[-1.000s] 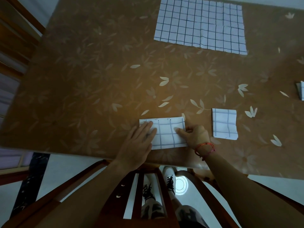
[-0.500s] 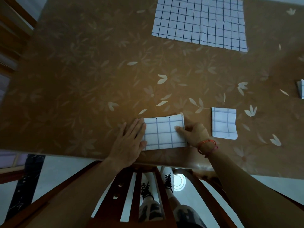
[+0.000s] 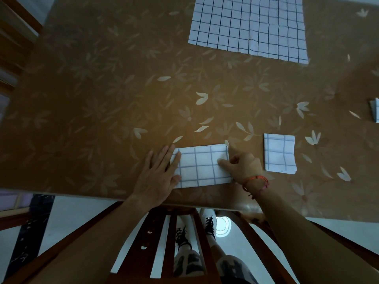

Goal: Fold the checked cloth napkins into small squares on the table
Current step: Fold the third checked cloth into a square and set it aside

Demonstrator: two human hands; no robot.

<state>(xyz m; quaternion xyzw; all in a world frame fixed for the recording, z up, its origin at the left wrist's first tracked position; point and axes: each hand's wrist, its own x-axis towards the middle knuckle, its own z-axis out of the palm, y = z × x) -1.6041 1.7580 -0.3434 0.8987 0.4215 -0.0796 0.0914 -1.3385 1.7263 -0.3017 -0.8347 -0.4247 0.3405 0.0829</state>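
Since the earlier frames, the left hand (image 3: 158, 177) has slid outward to the left end of the folded napkin strip (image 3: 202, 166), leaving more of the checked surface exposed; the right hand (image 3: 240, 166) has held its station at the right end.

Lower centre of frame: the strip lies flat on the table (image 3: 92, 119), close to its near edge. The left hand rests palm down, fingers spread and extended, only its fingertips touching the cloth; this placement probably pins the left end against sliding. The right hand is curled, thumb on top of the right edge; whether fingers are under the layer cannot be determined. This posture suits lifting that end for the next halving fold.

Right of the strip, well apart: one finished square (image 3: 280, 155), set aside clear of the working area.

Right frame edge: another folded piece (image 3: 375, 109), partly cropped.

Upper centre-right: an unfolded napkin (image 3: 248, 27), spread flat, not yet folded.
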